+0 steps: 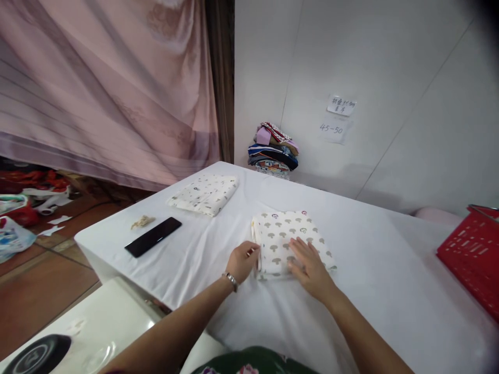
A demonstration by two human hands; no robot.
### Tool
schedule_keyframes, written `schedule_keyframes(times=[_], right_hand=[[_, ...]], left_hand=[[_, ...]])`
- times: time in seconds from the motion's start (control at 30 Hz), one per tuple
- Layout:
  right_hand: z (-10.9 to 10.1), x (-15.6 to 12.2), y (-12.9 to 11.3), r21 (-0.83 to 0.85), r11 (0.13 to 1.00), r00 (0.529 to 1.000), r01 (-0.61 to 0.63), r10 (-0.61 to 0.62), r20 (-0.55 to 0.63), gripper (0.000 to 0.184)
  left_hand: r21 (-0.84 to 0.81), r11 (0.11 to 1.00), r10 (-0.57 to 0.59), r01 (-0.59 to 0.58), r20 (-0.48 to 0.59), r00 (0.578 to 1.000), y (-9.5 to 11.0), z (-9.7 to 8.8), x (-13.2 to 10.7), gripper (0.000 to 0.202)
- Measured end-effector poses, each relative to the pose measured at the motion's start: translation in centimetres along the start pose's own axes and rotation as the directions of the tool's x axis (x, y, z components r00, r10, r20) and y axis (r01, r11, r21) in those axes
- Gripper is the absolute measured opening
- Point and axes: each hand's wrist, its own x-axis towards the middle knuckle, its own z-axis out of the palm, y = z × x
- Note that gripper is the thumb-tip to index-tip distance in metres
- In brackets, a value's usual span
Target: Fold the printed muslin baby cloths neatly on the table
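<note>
A folded white cloth with a grey mushroom print [286, 231] lies on the white table [374, 270]. My right hand [310, 265] rests flat on its near part, fingers stretched out. My left hand [244, 261], with a watch on the wrist, has its fingers curled in a pinch at the cloth's left near edge. A second folded white patterned cloth [205, 194] lies further left and back on the table.
A black phone [153, 236] and a small beige scrap [142, 222] lie near the table's left edge. A pile of colourful folded cloths [273, 150] sits at the far corner by the wall. A red plastic basket [473, 254] stands at right. Pink curtain at left.
</note>
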Motion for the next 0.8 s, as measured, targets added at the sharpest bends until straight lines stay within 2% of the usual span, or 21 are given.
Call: schedule_keyframes(times=[0.1, 0.17, 0.27, 0.33, 0.57, 0.8], right_hand=[[1.8, 1.3, -2.3, -0.037, 0.998, 0.993, 0.05, -0.046, 0.112, 0.048], [3.4, 1.3, -2.9, -0.082, 0.992, 0.985, 0.096, -0.083, 0.153, 0.049], [5.3, 0.6, -2.8, -0.17, 0.974, 0.987, 0.151, -0.138, 0.087, 0.052], [5.8, 0.1, -2.5, -0.216, 0.959, 0.983, 0.181, -0.177, 0.04, 0.051], [5.7, -0.2, -2.5, -0.252, 0.945, 0.977, 0.206, -0.215, -0.009, 0.049], [6.0, -0.5, -2.4, -0.229, 0.944, 0.966, 0.238, -0.254, -0.041, 0.048]], left_hand=[[-0.052, 0.958, -0.279, 0.281, 0.036, 0.96, 0.3, 0.2, 2.6, 0.014], [-0.046, 0.936, -0.346, 0.35, 0.068, 0.936, 0.4, 0.4, 4.0, 0.014], [-0.004, 0.928, -0.372, 0.373, 0.082, 0.925, 0.4, 0.7, 5.1, 0.021], [0.025, 0.92, -0.392, 0.392, 0.077, 0.917, 0.5, 0.9, 5.5, 0.023], [0.083, 0.907, -0.419, 0.414, 0.071, 0.905, 0.7, 1.6, 6.3, 0.022], [0.102, 0.909, -0.408, 0.403, 0.033, 0.912, 0.5, 1.8, 6.3, 0.013]])
